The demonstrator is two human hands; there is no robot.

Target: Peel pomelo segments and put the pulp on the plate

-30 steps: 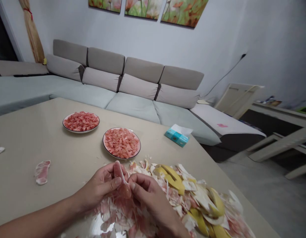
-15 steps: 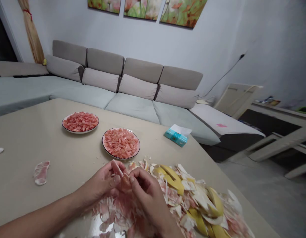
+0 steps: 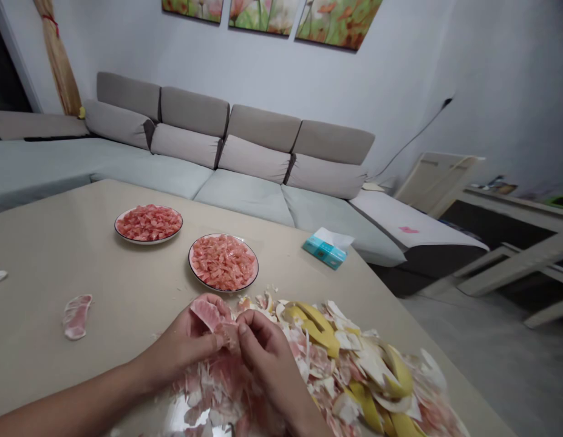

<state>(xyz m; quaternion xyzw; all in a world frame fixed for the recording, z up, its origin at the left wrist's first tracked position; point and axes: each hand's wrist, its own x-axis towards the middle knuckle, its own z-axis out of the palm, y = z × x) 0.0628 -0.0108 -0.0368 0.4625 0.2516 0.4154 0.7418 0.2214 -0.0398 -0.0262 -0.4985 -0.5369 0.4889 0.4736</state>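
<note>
A pink pomelo segment lies in my left hand, its fingers and thumb closed around it. My right hand pinches the right end of the segment, at the thin membrane, between thumb and forefinger. Beneath both hands are scattered scraps of pinkish membrane. Just beyond them stands a dark-rimmed plate heaped with peeled pink pulp. Another pomelo segment, partly covered in white skin, rests on the table to the left of my hands.
A second plate of pulp stands farther back on the table. Yellow and white peel is piled to the right. A blue tissue pack lies near the table's right edge. Behind is a sofa.
My left hand has turned the segment, so its broad pink face now shows. Its thumb has shifted slightly to the right. My right hand keeps its pinch almost in place.
</note>
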